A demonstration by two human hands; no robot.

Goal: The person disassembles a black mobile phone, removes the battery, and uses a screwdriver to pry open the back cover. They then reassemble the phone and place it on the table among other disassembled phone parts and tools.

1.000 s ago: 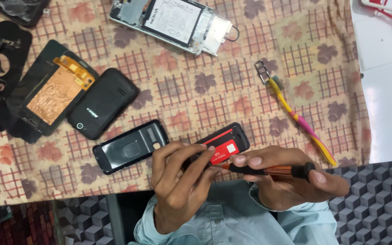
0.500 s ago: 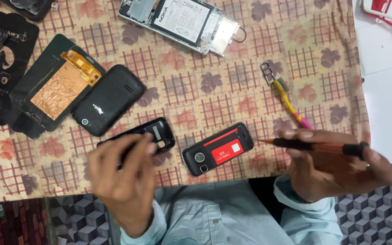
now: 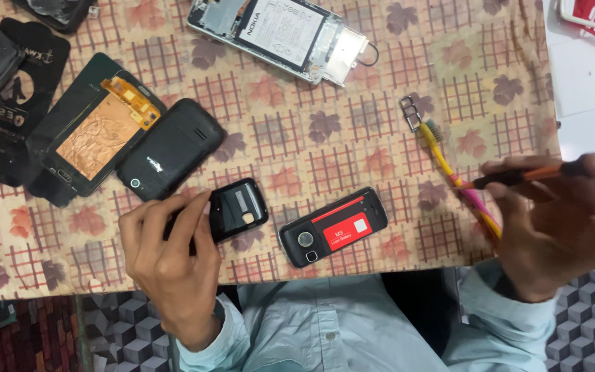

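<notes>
Left hand (image 3: 173, 265) lies on the table with fingers curled over one end of a small black phone body (image 3: 235, 212), thumb along its near edge; the grip is closed on that piece, which rests flat on the patterned tablecloth (image 3: 352, 145). Right hand (image 3: 562, 224) is raised off to the right side, fingers closed around a screwdriver (image 3: 518, 176) with an orange shaft and dark handle, tip pointing left; this hand is motion-blurred. Between the two hands, touching neither, lies a second black phone (image 3: 333, 227), back cover off, showing a red battery with a white label and a round camera lens at its lower left end. Just under the screwdriver tip a yellow and pink brush (image 3: 459, 182) lies diagonally, its bristled head near a small metal frame (image 3: 410, 114). Above the left hand, a black back cover (image 3: 170, 150) sits beside an opened display assembly with copper foil (image 3: 94, 134). Farther left, a black printed pouch (image 3: 8, 103). At the top centre, a larger opened phone (image 3: 284, 38) with its white-labelled battery exposed. A white surface (image 3: 587, 76) borders the cloth on the right. Light blue sleeves show at the bottom edge.
</notes>
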